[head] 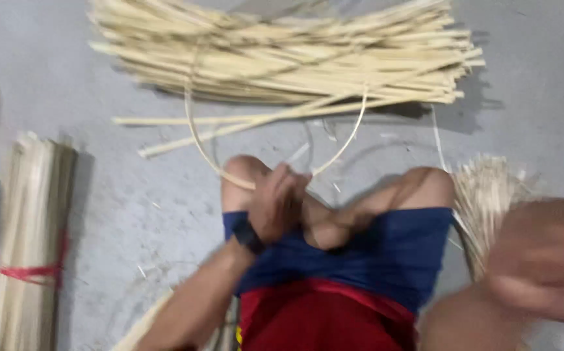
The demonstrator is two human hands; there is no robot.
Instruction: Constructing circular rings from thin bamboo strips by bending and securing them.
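The thin pale strip (197, 140) is bent into a wide loop that opens upward in the picture. One end climbs on the left toward the big pile of pale splints (282, 55); the other end curves up on the right near the pile's lower edge. The bottom of the loop passes at the left hand (279, 205), so its long axis is no longer straight but makes a U shape lying on the grey floor (132, 195).

The left hand is closed around the low part of the strip, fingers curled tight, just above the knees of the person, who sits with blue shorts (373, 250). It wears a dark band at the wrist. The right hand (542, 260) is at the right edge, very blurred and well apart from the strip; I cannot tell if it is open or closed, or if it holds something.

The strip looks slim, smooth and cream-coloured, like the splints in the pile. On the left lies a tied bundle (32, 240) with a red band, and a fan of fine sticks (487, 188) lies beside the right knee.
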